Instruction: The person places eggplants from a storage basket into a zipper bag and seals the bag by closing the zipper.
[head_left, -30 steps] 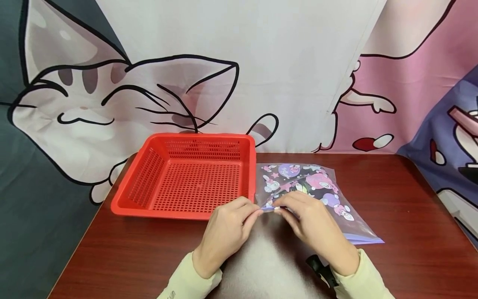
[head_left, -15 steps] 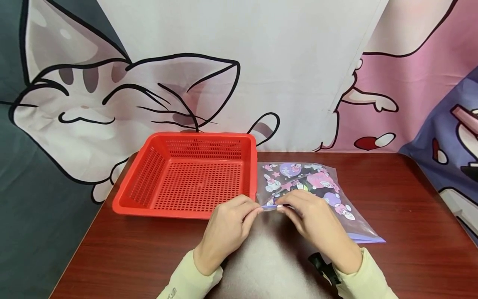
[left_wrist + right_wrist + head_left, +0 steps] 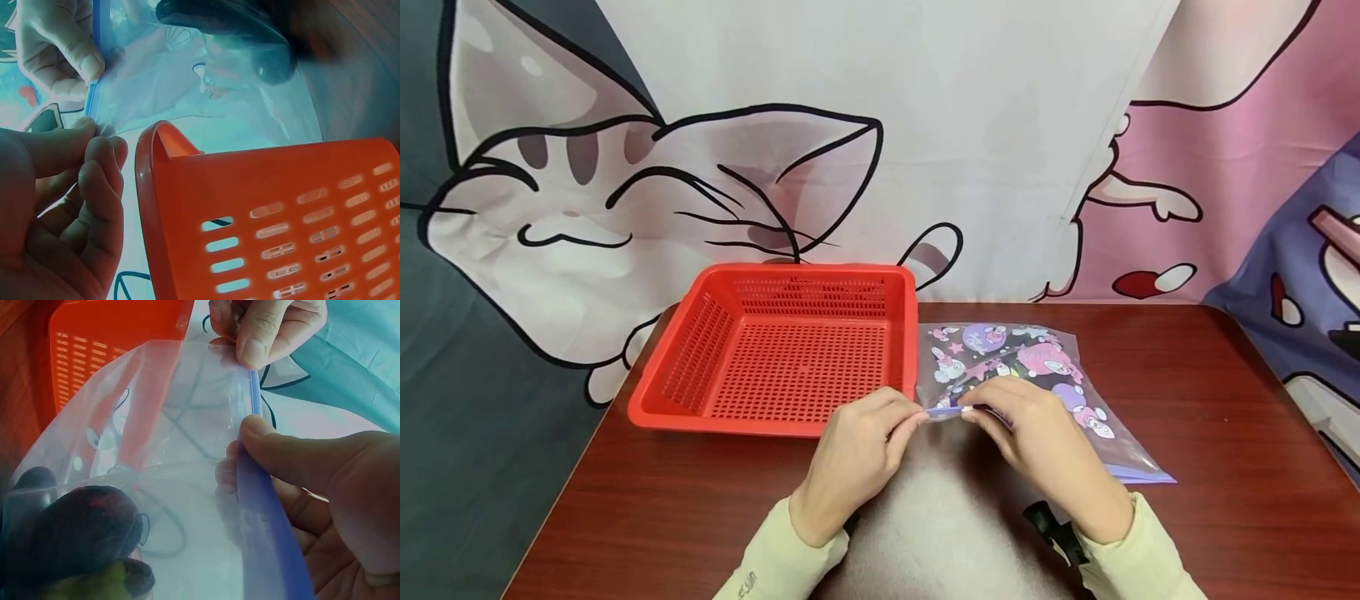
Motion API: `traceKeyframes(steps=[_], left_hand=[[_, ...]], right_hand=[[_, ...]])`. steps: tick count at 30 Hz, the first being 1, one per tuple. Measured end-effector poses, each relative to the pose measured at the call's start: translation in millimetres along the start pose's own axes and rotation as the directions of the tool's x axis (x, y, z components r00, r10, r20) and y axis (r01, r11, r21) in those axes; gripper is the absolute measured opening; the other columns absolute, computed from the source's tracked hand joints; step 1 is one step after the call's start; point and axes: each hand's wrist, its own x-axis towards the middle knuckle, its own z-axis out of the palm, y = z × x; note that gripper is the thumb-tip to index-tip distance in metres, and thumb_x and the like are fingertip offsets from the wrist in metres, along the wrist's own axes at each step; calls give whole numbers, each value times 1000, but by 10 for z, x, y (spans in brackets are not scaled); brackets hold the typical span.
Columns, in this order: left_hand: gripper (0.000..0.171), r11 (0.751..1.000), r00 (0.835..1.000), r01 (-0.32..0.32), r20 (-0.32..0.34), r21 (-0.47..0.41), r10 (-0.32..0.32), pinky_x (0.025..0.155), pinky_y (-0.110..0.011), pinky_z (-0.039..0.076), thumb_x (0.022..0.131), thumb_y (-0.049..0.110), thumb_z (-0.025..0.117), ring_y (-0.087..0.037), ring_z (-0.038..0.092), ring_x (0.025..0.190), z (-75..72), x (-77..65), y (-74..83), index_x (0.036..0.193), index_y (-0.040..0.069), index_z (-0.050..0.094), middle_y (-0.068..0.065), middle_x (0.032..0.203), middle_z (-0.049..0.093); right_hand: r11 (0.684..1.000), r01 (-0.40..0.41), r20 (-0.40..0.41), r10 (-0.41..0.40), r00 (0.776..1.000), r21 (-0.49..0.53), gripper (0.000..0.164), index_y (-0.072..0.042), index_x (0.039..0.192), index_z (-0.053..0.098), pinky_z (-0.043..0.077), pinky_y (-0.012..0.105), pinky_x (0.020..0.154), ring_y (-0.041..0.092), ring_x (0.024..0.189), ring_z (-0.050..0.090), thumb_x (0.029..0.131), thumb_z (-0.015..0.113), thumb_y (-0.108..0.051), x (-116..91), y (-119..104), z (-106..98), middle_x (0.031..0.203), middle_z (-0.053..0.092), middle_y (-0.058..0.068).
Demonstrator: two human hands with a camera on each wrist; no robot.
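Note:
A clear zip bag with pink and purple cartoon prints lies on the table, its purple zip strip toward me. My left hand pinches the strip's left end between thumb and forefinger. A short way along it, my right hand pinches the strip too, a small white slider showing at its fingertips. To the right of that hand, the two purple edges stand slightly apart. Inside the bag, the right wrist view shows a dark, smooth, rounded object and a yellow-green piece with a dark tip.
A red perforated plastic basket stands left of the bag, its near right corner close behind my left hand. A patterned cloth hangs along the table's back edge. A dark strap sits at my right wrist.
My right hand has slid a little to the right along the zip strip, so more purple strip shows between the hands. My left hand keeps its pinch at the left end.

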Motion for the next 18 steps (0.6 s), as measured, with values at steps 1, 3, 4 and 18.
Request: traceKeyframes(steps=[1,3,4,18], left_hand=[[9,1000,1000,-1,0,0,1,65,-22,52,94,15,71,-4,64,75,-1,1,-1,88,13,76,6,86,68],[8,1000,1000,-2,-1,0,2,64,-22,52,94,16,71,-4,64,74,-4,2,-5,88,13,76,6,87,68],[8,1000,1000,-1,-1,-1,1,64,-21,52,94,16,71,-4,64,74,-5,1,-7,88,13,76,6,87,67],[8,1000,1000,-5,-3,-5,5,62,-21,50,94,17,72,-3,62,73,-14,0,-23,89,14,77,6,87,67]], right_hand=[[1000,-1,1,1,1000,0,24,-13,95,73,52,23,72,8,80,64,77,82,0,1,0,-4,90,70,-6],[1000,-6,5,6,1000,-3,24,-13,95,73,51,22,72,7,79,63,76,83,0,3,0,-11,90,70,-7],[1000,-9,5,9,1000,-5,25,-14,94,73,51,22,71,7,79,63,76,83,0,4,0,-14,90,69,-7],[999,-35,27,36,999,-37,22,-15,94,72,49,23,68,5,77,61,79,83,-3,-8,6,-59,89,69,-9]])
